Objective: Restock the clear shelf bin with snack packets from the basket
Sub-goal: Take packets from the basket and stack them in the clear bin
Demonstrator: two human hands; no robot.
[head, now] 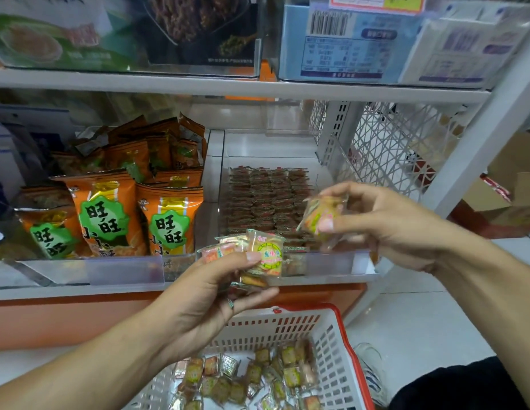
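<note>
Two bare hands work in front of the shelf. The left hand [210, 294] grips a small fanned stack of snack packets [259, 257], at least four by my count, though the ones behind are partly hidden; the thumb presses on the front packet's yellow-green label and the curled fingers support the stack from below. The right hand [385, 229] pinches a single packet [321, 217] between thumb and fingertips, holding it tilted just above the front edge of the clear shelf bin [332, 263]. Inside the bin lie tidy rows of packets [266, 199], four columns across, too many and too small to count. Below, the white basket with a red rim [339, 362] holds a loose scatter of more than twenty packets. In the neighbouring bin to the left stand three large orange snack bags [166, 220] in front, with more piled behind them.
</note>
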